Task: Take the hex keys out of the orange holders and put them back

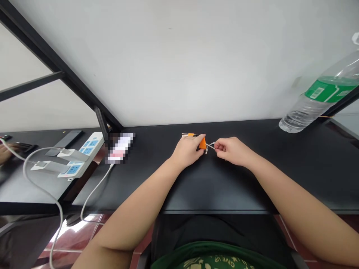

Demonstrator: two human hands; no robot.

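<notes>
My left hand is closed around a small orange holder with thin metal rods sticking out of it, held just above the black desk. My right hand pinches one thin metal rod whose tip meets the orange holder. More rods with an orange piece lie on the desk just behind my left hand. What sort of tool the rods are is too small to tell.
A clear plastic water bottle with a green label stands at the far right. On the left are a white power strip with plugged chargers, a white cable, and a phone. Another person's hand shows at the left edge.
</notes>
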